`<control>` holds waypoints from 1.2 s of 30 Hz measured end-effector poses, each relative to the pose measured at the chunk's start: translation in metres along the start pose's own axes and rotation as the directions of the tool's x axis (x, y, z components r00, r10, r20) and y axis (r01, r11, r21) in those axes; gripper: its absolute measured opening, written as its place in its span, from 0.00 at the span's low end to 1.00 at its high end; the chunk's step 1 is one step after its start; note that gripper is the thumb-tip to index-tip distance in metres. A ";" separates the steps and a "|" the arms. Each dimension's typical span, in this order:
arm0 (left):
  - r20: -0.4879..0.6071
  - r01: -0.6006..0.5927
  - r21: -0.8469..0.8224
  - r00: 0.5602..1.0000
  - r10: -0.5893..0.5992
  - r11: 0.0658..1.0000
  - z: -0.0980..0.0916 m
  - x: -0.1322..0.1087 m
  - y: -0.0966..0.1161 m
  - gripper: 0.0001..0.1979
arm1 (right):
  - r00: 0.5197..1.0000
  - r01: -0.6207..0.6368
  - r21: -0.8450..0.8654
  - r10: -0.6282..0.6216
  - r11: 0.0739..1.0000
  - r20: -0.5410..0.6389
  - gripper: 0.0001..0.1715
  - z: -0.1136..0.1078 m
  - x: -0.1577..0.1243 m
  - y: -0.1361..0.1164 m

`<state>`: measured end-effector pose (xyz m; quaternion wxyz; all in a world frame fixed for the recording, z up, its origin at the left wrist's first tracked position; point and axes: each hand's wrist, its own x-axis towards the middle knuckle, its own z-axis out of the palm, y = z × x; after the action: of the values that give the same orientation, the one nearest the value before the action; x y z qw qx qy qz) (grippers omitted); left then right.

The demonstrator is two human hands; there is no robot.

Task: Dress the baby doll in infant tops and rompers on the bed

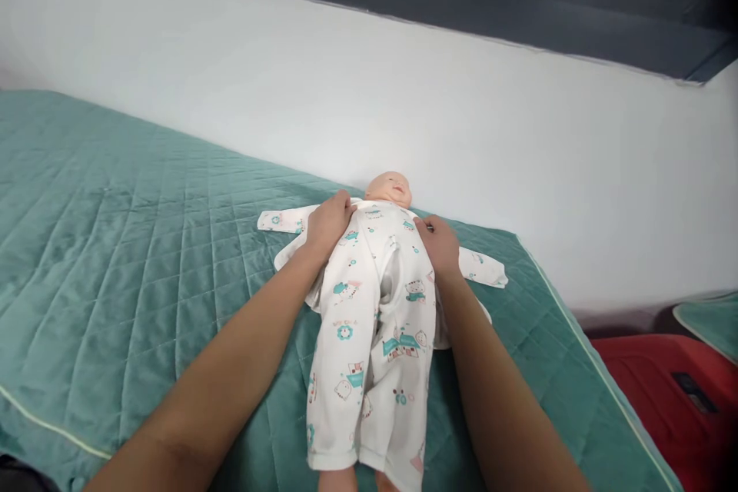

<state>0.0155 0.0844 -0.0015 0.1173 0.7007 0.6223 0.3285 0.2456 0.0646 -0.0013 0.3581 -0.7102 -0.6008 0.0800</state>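
A baby doll [390, 188] lies on its back on a teal quilted bed cover [132, 246], head toward the wall. It wears a white romper [369, 330] with teal and pink animal prints, open down the front. My left hand [330, 221] grips the romper at the doll's shoulder on the left side. On the other side of the chest, my right hand [439, 244] has its fingers curled on the fabric. The doll's sleeves spread out to both sides.
A white wall [403, 108] runs just behind the doll, with a dark window frame [461, 0] above it. The bed's edge falls off at the right, beside a red object [669, 392]. Another teal cover corner [712, 323] shows at far right.
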 end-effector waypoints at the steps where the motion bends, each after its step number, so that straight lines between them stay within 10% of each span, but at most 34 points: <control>1: -0.004 -0.017 -0.003 1.000 0.017 1.000 0.000 -0.001 -0.001 0.07 | 1.000 0.017 0.049 -0.016 0.999 -0.014 0.20 0.001 -0.002 0.002; 8: 0.002 -0.115 -0.103 0.993 0.116 0.988 -0.002 -0.021 -0.009 0.11 | 0.938 0.336 0.282 -0.345 0.899 -0.018 0.22 -0.004 -0.030 0.016; 18: 0.048 -0.199 -0.189 0.976 0.212 0.962 -0.011 -0.039 -0.021 0.14 | 0.970 0.185 0.232 -0.139 0.955 -0.200 0.17 -0.013 -0.069 0.017; 27: 0.196 -0.205 -0.039 0.958 0.209 0.978 -0.028 -0.038 -0.020 0.09 | 0.981 -0.031 0.079 0.016 0.996 0.192 0.16 -0.026 -0.055 0.011; 36: 0.116 -0.161 0.074 0.982 0.152 0.984 -0.035 -0.045 0.003 0.11 | 0.938 -0.234 0.455 0.077 0.859 0.337 0.15 -0.038 -0.064 -0.007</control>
<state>-0.0034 0.0326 0.0127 0.0957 0.7689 0.5709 0.2714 0.2431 -0.0094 0.0102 0.4199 -0.6221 -0.5492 0.3674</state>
